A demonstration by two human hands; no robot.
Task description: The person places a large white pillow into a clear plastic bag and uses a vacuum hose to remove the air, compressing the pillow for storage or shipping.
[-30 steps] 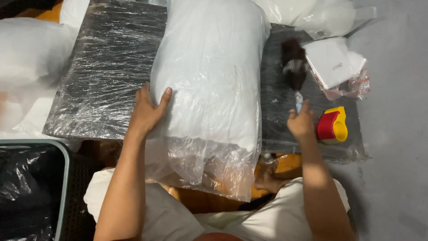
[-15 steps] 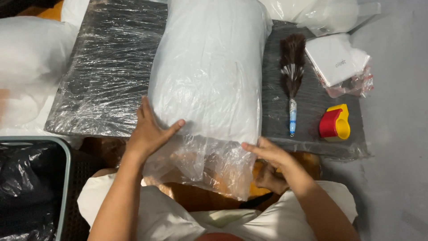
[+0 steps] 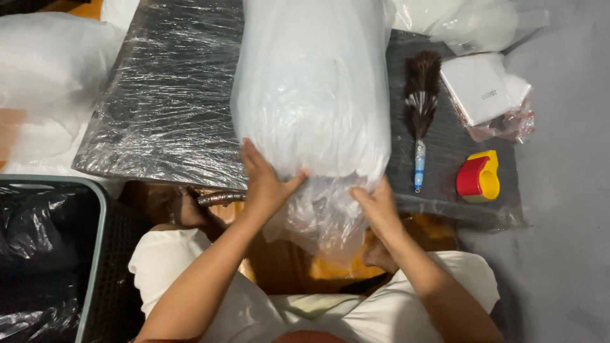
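Observation:
A white pillow in a clear plastic bag (image 3: 311, 95) lies lengthwise on a low black table wrapped in plastic film (image 3: 165, 108). My left hand (image 3: 264, 181) grips the near end of the bag from the left, thumb spread across it. On the right side of the same end, my right hand (image 3: 375, 206) holds the loose crumpled plastic, which hangs over the table's front edge. Right of the pillow lies a small feather duster (image 3: 419, 108) with a blue handle.
A red and yellow tape dispenser (image 3: 478, 176) sits near the table's right front corner, with a white packet (image 3: 483, 86) in plastic behind it. More bagged pillows (image 3: 51, 70) lie at the left. A bin lined with black plastic (image 3: 44, 254) stands at lower left.
My right hand let go of the duster, which now lies flat, and came to the bag's open end. My left hand slid right and both hands gathered the loose plastic.

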